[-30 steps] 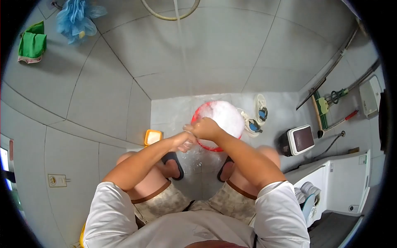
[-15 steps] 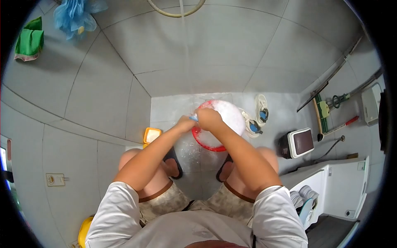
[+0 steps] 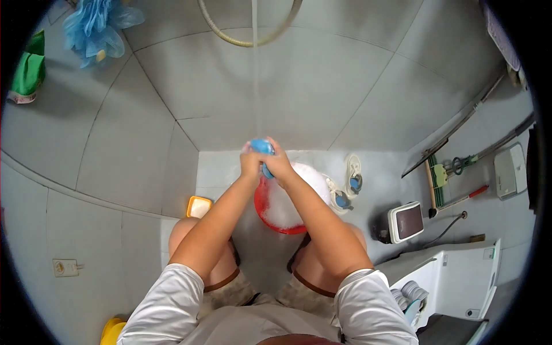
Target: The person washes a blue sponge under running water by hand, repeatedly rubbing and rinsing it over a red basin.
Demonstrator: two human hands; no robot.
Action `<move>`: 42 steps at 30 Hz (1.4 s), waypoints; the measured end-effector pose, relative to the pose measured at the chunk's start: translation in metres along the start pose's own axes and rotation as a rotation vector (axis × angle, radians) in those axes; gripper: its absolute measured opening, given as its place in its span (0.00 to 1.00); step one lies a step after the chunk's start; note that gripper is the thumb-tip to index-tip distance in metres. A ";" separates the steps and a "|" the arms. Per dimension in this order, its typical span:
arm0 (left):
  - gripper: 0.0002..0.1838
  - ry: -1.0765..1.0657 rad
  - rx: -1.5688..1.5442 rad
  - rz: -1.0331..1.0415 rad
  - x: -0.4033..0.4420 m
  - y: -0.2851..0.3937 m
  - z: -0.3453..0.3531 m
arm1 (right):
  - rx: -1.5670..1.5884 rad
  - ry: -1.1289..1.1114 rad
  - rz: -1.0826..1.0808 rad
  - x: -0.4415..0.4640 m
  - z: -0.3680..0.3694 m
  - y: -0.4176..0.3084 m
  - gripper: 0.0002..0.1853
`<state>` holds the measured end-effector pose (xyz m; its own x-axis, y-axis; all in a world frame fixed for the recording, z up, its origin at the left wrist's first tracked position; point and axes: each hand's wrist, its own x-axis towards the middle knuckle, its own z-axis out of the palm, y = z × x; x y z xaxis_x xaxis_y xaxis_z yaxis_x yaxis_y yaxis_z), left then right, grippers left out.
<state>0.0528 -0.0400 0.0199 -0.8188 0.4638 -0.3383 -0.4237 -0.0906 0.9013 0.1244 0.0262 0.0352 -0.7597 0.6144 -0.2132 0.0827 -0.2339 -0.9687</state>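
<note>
Both hands close around a small blue item [image 3: 262,146], wet and soft-looking, whose exact kind I cannot make out. My left hand [image 3: 251,165] grips it from the left, and my right hand [image 3: 279,165] presses against it from the right. A stream of water [image 3: 256,86] falls from above onto the item and the hands. Just below and to the right of them sits a red basin [image 3: 262,202] filled with white foam [image 3: 280,214]. My forearms hide part of the basin.
White shoes [image 3: 354,172] with blue insides stand right of the basin. A lidded bin [image 3: 405,223] is farther right, near brooms [image 3: 435,181]. A yellow-rimmed container [image 3: 199,206] is at left. A hose [image 3: 230,39] loops on the far wall, and a white cabinet [image 3: 466,276] holds shoes.
Both hands have moved up and slightly left, away from above the basin and into the falling water, carrying the blue item. More of the item now shows. The view has tilted slightly upward.
</note>
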 end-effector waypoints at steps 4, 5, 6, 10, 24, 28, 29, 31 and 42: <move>0.20 0.029 -0.458 -0.193 0.003 0.021 0.017 | 0.232 -0.111 0.096 0.030 0.010 0.011 0.35; 0.20 0.029 -0.464 -0.193 0.004 0.025 0.019 | 0.201 -0.044 0.088 0.037 0.016 0.018 0.33; 0.22 0.012 -0.432 -0.208 0.011 0.021 0.019 | 0.170 0.023 0.081 0.042 0.019 0.020 0.31; 0.25 -0.128 -0.286 -0.217 0.037 0.003 0.016 | -0.116 0.092 0.056 0.065 0.014 0.018 0.33; 0.25 0.087 -0.133 0.029 0.062 -0.003 0.037 | 0.439 0.003 0.161 0.068 0.017 -0.005 0.41; 0.24 0.143 -0.099 0.118 0.074 -0.009 0.035 | 0.420 0.013 0.157 0.070 0.021 -0.010 0.42; 0.24 0.145 -0.102 0.117 0.081 -0.013 0.033 | 0.420 -0.004 0.165 0.071 0.021 -0.012 0.42; 0.29 0.149 -0.104 0.096 0.086 -0.007 0.031 | 0.417 -0.026 0.173 0.071 0.022 -0.012 0.42; 0.18 0.010 -0.610 -0.237 0.114 0.004 0.011 | -0.110 -0.006 -0.297 0.085 0.033 0.006 0.29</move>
<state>-0.0380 0.0219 -0.0117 -0.6785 0.5245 -0.5143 -0.7345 -0.4722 0.4875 0.0395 0.0522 0.0152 -0.7648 0.6391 0.0812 -0.0738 0.0383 -0.9965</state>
